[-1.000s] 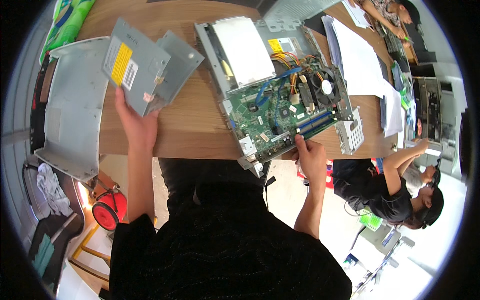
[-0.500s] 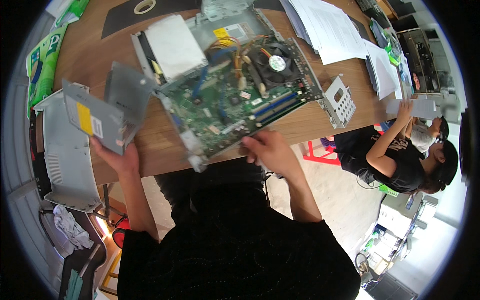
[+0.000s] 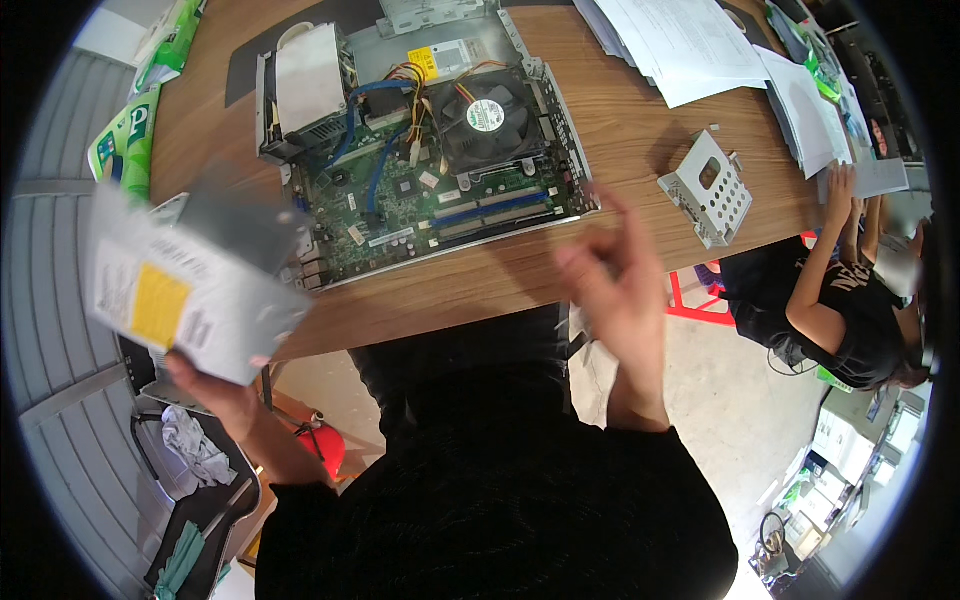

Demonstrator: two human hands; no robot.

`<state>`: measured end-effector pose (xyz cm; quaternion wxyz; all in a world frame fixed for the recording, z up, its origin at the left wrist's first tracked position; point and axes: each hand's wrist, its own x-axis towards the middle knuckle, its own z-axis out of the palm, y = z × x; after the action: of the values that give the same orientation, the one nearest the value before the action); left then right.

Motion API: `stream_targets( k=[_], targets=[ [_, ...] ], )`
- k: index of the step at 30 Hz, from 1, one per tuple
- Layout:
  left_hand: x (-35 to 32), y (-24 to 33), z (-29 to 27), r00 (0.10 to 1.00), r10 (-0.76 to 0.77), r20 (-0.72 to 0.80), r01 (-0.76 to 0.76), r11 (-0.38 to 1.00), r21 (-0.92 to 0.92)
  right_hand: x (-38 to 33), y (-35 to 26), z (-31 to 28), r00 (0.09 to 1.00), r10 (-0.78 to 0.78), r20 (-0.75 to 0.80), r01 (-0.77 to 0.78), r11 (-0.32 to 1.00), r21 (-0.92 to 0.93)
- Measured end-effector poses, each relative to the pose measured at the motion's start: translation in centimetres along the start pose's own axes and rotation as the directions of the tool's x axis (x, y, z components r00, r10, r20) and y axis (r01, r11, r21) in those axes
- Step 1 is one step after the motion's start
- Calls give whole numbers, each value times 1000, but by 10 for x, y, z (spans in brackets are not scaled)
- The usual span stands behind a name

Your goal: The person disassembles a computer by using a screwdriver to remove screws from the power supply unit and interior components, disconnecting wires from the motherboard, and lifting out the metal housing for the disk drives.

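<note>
Left hand (image 3: 215, 392) grips grey metal panel (image 3: 208, 290) by near edge, apparently keeping it left of open computer (image 3: 405, 190), board-up likely for access; right hand (image 3: 622, 290) empty, loosely open.

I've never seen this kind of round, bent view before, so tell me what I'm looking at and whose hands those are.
There's no robot here: the two bare hands belong to the person wearing the camera. It is a wide fisheye on their head, looking down, so straight edges curve.

The left hand holds a grey metal panel with a yellow label, blurred here. The right hand holds nothing; its fingers are spread near a corner of an opened computer. I can't tell whether they touch it.

That computer lies on a wooden table, along with a metal bracket full of holes and some papers.
</note>
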<state>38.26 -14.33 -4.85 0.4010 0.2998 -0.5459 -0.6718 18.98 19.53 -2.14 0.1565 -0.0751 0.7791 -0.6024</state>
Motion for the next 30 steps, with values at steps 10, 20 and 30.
stream_targets(
  k=[10,20,30],
  targets=[
    [14,30,127,863,249,440,-415,845,337,1,50,2,996,-78,49,89,948,-307],
    [1,64,158,763,298,573,-596,668,446,-20,38,16,836,-244,492,236,969,80],
    [-28,86,135,782,-9,623,-530,516,673,-12,25,10,853,-239,463,176,969,176]
  ],
)
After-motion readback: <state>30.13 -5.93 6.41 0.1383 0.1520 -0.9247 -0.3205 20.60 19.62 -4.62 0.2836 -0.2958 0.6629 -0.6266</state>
